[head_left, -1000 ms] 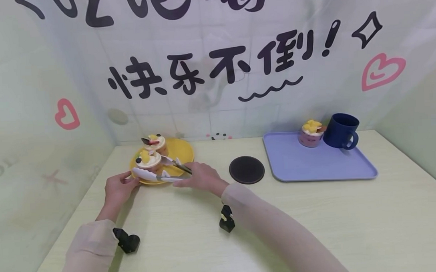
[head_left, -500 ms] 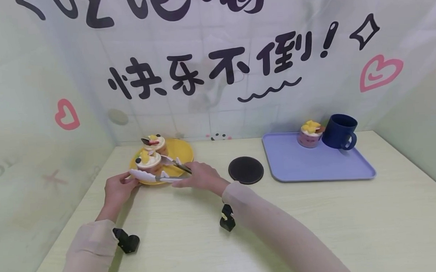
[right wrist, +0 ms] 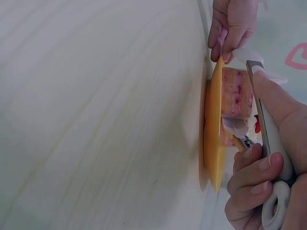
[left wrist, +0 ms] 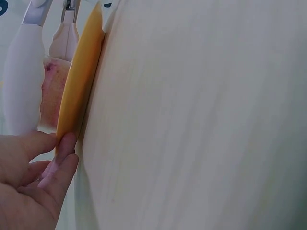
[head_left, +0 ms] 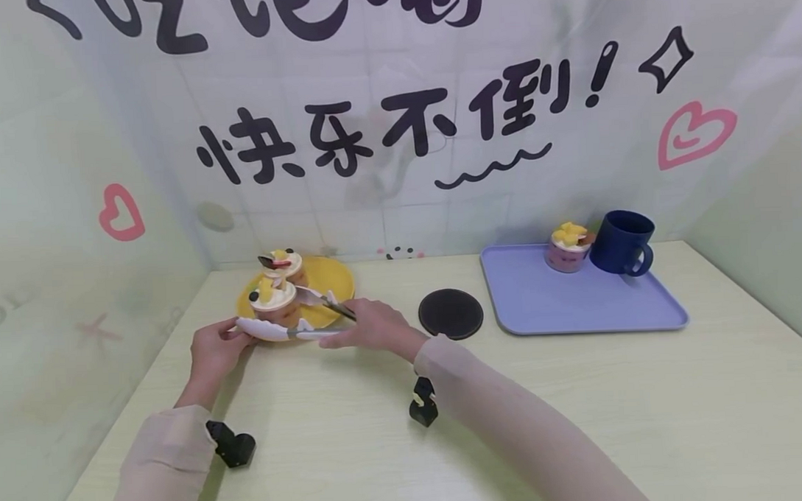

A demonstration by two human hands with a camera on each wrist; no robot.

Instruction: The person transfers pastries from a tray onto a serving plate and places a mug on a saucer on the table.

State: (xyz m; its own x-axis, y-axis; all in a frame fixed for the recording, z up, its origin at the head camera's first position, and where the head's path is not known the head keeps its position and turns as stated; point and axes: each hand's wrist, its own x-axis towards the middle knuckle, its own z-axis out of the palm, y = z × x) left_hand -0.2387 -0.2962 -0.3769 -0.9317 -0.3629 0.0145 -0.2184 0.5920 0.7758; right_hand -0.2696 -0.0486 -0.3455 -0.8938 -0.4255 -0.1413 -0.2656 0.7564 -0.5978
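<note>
My left hand (head_left: 217, 351) pinches the near left rim of the yellow plate (head_left: 338, 278), thumb above and fingers beneath, as the left wrist view shows. Two dessert cups stand on the plate: a front dessert cup (head_left: 275, 305) with cream and fruit, and a back dessert cup (head_left: 297, 269) partly hidden behind it. In my right hand (head_left: 377, 325) I grip white-tipped tongs (head_left: 264, 329). Their arms are spread on either side of the front cup; the near tip is apart from it, and whether the far tip touches I cannot tell. The right wrist view shows fingers wrapped round the tongs' handle (right wrist: 274, 139).
A black round coaster (head_left: 450, 314) lies between the plate and a lilac tray (head_left: 542, 304). On the tray's back part stand another dessert cup (head_left: 566, 256) and a navy mug (head_left: 619, 243). A printed backdrop (head_left: 341, 61) rises behind the table.
The near tip of the tongs has swung away from the front dessert cup, so the tongs are spread wider. My left hand and the plate stay put.
</note>
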